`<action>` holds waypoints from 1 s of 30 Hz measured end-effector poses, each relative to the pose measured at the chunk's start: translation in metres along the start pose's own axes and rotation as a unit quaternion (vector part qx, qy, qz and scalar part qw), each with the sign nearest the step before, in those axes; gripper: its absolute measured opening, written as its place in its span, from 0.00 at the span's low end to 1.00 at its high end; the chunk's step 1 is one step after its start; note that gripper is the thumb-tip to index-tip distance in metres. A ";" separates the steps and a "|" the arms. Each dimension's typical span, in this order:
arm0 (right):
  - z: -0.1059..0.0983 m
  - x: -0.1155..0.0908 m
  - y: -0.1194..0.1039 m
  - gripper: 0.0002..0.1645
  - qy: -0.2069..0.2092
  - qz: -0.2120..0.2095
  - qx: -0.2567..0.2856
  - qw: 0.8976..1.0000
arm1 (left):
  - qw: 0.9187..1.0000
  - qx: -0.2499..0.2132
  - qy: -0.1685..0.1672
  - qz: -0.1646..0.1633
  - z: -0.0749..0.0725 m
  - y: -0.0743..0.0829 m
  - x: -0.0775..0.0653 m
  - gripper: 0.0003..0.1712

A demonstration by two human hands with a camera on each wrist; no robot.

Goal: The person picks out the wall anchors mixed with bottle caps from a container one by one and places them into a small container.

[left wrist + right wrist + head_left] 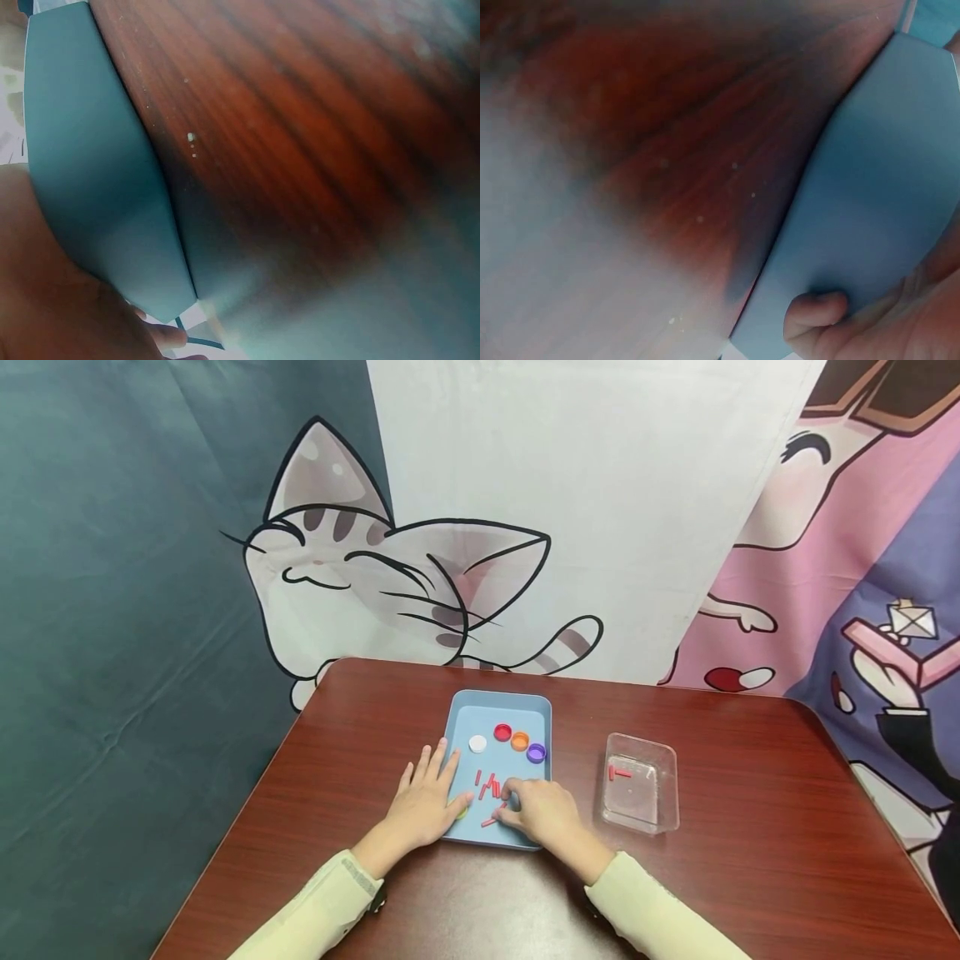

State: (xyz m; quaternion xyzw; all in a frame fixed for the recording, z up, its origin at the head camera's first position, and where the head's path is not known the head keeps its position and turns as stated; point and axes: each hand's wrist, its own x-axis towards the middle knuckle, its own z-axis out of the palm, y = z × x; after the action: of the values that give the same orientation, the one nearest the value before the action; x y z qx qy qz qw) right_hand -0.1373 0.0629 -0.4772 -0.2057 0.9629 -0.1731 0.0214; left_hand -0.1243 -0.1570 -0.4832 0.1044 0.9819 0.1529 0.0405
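A light blue tray (491, 837) lies on the table in the head view. My left hand (423, 802) rests over its left edge, fingers straight and spread, the thumb over a partly hidden yellow-green cap (462, 814). Over the tray's near right part, my right hand (547, 810) has bent fingers, thumb and index finger close to the short red sticks (484, 785). One stick shows between those two fingertips; whether they pinch it is unclear. The wrist views show the tray's outer wall (105, 165) and parts of the hands, but no sticks.
Beyond the sticks, the tray holds a white cap (477, 743), a red cap (502, 732), an orange cap (520, 741) and a purple cap (536, 753). To the right stands a clear plastic box (633, 814) with red sticks (618, 772) inside. A cartoon cloth hangs behind the brown table (360, 727).
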 end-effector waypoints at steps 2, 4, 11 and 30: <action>0.001 0.000 -0.001 0.16 0.004 0.002 -0.003 1.000 | 1.000 0.000 0.002 0.002 0.000 0.000 0.000 0.45; 0.001 0.000 -0.001 0.16 0.008 0.001 -0.006 1.000 | 1.000 0.005 0.000 0.002 0.000 0.000 0.000 0.45; 0.001 0.000 -0.002 0.16 0.004 0.012 -0.011 1.000 | 1.000 0.004 0.003 0.002 -0.003 0.002 -0.001 0.45; -0.007 0.003 0.003 0.12 -0.044 0.006 0.008 0.999 | 1.000 0.008 -0.003 -0.003 -0.001 0.001 0.000 0.45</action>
State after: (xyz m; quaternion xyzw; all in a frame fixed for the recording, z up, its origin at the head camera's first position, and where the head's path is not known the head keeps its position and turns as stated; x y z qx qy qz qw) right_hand -0.1423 0.0669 -0.4714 -0.2075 0.9608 -0.1712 0.0665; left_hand -0.1241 -0.1565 -0.4815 0.1021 0.9832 0.1446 0.0434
